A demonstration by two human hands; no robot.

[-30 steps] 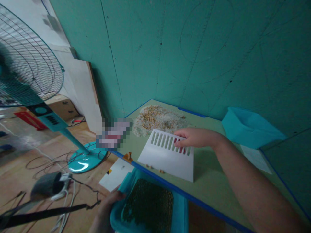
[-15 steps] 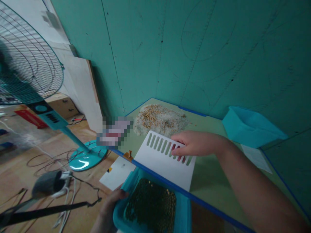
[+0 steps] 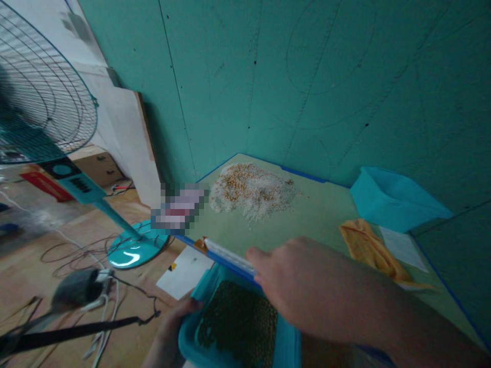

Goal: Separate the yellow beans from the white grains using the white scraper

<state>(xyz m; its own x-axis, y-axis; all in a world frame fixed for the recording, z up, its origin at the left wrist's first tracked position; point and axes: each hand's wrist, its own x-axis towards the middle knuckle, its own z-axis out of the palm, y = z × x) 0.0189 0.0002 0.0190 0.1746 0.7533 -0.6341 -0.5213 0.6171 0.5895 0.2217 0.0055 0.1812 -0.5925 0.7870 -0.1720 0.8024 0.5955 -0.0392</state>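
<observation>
My left hand grips the near-left rim of a teal bin filled with dark green beans, held just below the table's blue front edge. My right hand is closed on a white slotted scraper, now tipped nearly edge-on at the table's front edge above the bin. Only the scraper's thin edge shows. Farther back on the green table lies a pile of yellow beans mixed with white grains.
An empty teal bin stands at the table's back right against the teal wall, with an orange cloth and a white sheet in front of it. A standing fan and loose cables occupy the floor on the left.
My right hand drew the scraper toward me to the table's front edge and tipped it over the bin. The loose beans at the edge are gone. The orange cloth came into view.
</observation>
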